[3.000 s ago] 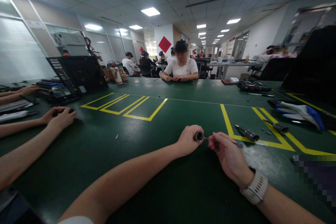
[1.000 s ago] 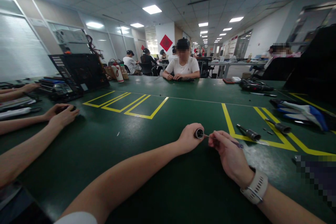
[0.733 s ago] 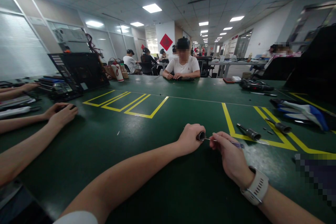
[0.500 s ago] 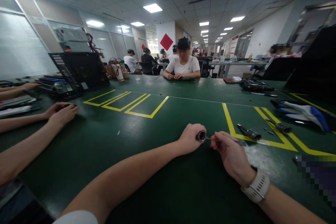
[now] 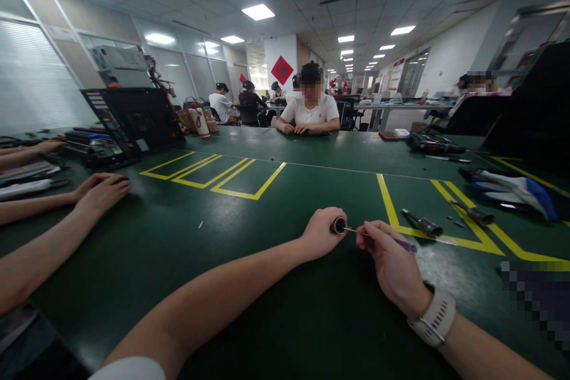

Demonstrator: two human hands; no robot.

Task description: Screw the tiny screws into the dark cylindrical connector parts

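Observation:
My left hand (image 5: 324, 231) is closed around a dark metal socket-like cylinder (image 5: 338, 225), its round open end turned toward my right hand. Between the thumb and fingers of my right hand (image 5: 388, 252) is a slim screwdriver (image 5: 406, 245) with a purplish handle. Its thin shaft reaches to the rim of the cylinder's opening; whether the tip touches anything inside is too small to tell. Right of my hands, a metal socket with a shank (image 5: 423, 224) lies on the table, and a second similar socket (image 5: 475, 214) rests farther right. Small dark pins (image 5: 455, 224) lie between them.
Yellow tape (image 5: 392, 208) marks outlines on the green table (image 5: 267, 297). A blue and white object (image 5: 521, 190) lies at the right, with a dark tool (image 5: 434, 142) behind it. Another person's hands (image 5: 102, 190) rest at the left. A person in white (image 5: 312, 111) sits opposite.
The screwdriver has tilted slightly, and more of its purplish handle shows below my right hand. The cylinder has shifted a little to the left with my left hand.

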